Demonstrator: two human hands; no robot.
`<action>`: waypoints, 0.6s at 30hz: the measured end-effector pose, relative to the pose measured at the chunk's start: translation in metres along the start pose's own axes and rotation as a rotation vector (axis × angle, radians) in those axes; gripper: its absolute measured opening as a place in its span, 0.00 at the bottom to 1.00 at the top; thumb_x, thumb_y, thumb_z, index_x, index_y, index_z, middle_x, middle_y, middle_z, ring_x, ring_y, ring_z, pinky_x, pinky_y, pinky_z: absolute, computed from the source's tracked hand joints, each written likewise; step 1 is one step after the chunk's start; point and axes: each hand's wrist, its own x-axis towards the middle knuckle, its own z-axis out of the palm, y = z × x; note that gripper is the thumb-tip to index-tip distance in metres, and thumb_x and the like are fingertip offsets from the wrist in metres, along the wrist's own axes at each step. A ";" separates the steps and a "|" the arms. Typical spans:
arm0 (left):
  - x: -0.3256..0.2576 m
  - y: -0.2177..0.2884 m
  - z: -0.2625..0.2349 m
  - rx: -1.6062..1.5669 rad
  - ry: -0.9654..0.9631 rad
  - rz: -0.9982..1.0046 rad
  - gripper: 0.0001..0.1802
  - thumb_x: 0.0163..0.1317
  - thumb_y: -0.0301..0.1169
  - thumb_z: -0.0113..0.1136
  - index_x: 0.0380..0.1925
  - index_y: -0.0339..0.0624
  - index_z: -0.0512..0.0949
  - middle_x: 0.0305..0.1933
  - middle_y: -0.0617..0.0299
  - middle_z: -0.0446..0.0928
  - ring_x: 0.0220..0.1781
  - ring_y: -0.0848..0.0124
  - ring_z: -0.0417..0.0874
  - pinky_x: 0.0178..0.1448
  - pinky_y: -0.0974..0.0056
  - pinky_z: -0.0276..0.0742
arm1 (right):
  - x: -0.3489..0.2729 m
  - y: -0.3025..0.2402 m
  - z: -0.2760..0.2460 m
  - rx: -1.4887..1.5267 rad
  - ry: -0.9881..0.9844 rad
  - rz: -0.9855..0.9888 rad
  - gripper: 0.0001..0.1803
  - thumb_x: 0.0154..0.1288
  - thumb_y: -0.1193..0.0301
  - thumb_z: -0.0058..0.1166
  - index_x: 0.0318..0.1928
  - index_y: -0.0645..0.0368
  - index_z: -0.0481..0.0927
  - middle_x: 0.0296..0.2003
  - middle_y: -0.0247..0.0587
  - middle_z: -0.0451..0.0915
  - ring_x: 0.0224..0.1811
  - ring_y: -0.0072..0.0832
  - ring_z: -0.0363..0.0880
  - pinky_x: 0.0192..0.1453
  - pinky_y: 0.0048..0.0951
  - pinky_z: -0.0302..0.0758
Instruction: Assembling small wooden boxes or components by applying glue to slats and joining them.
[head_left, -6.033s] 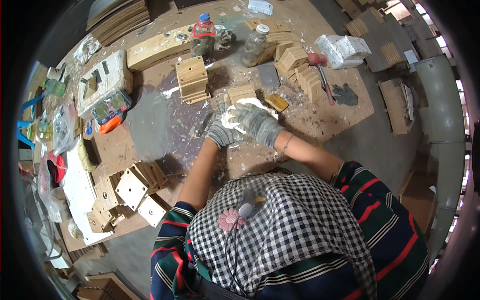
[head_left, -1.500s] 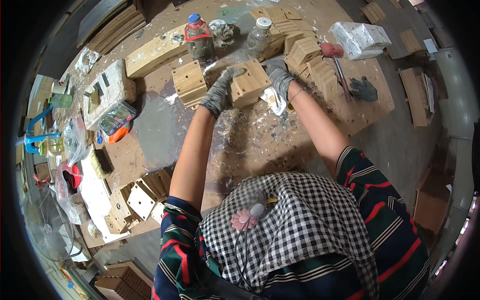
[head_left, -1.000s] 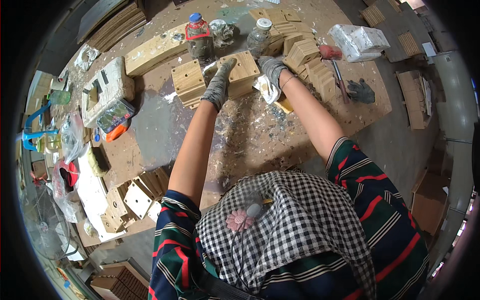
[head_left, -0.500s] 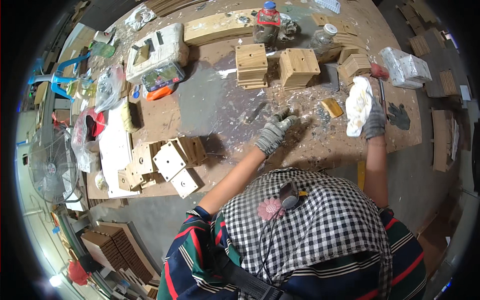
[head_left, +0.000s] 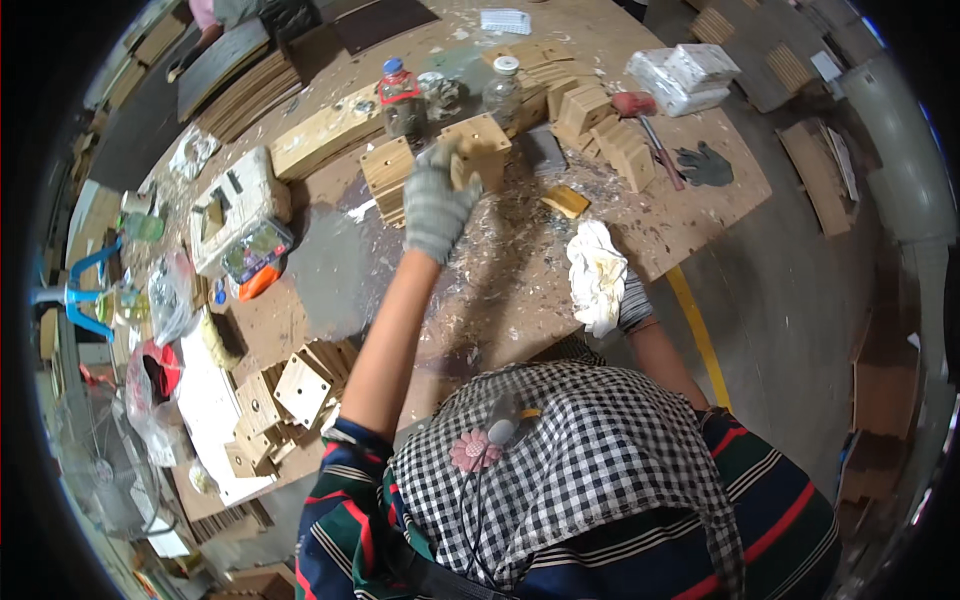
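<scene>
Near the top centre of the frame, the gloved left hand point(head_left: 437, 203) closes its fingers on a wooden block point(head_left: 480, 148) on the workbench point(head_left: 690, 215). The right hand point(head_left: 625, 300) grips a white rag point(head_left: 596, 273) mid-frame. Best to hold the block square and firm (glue spatters lie all around), clear of the bottle point(head_left: 401, 97).

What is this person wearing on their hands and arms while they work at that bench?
Both hands wear grey knitted work gloves. The left hand shows its glove fully, with a ribbed cuff at the wrist; of the right hand mostly the grey ribbed cuff is visible. The forearms are bare. Short sleeves with dark, green and red stripes begin near the elbows.
</scene>
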 end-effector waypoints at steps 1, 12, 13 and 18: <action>0.024 0.004 -0.003 0.193 -0.048 0.037 0.44 0.42 0.40 0.72 0.60 0.40 0.64 0.57 0.49 0.70 0.61 0.56 0.69 0.66 0.57 0.64 | -0.008 0.008 0.005 -0.118 0.286 -0.154 0.19 0.74 0.60 0.33 0.59 0.53 0.66 0.48 0.36 0.75 0.46 0.27 0.74 0.50 0.30 0.73; 0.076 -0.026 0.022 0.435 -0.442 -0.166 0.65 0.29 0.48 0.76 0.69 0.43 0.49 0.54 0.46 0.74 0.56 0.53 0.75 0.62 0.55 0.68 | -0.015 0.038 -0.011 -0.834 0.485 -0.410 0.21 0.71 0.69 0.39 0.64 0.48 0.61 0.52 0.34 0.71 0.47 0.24 0.72 0.51 0.29 0.73; 0.073 -0.029 0.022 0.457 -0.429 -0.174 0.64 0.28 0.48 0.76 0.68 0.44 0.52 0.57 0.48 0.72 0.58 0.53 0.72 0.64 0.55 0.65 | -0.017 0.033 0.014 -0.493 0.292 -0.352 0.22 0.71 0.70 0.39 0.64 0.50 0.61 0.53 0.34 0.72 0.49 0.25 0.72 0.52 0.30 0.73; 0.065 -0.035 0.022 0.453 -0.024 0.111 0.57 0.25 0.51 0.77 0.61 0.44 0.65 0.57 0.46 0.70 0.64 0.53 0.66 0.68 0.58 0.59 | -0.020 0.036 0.020 -0.477 0.360 -0.434 0.24 0.72 0.70 0.35 0.67 0.58 0.59 0.61 0.37 0.68 0.57 0.29 0.70 0.62 0.31 0.68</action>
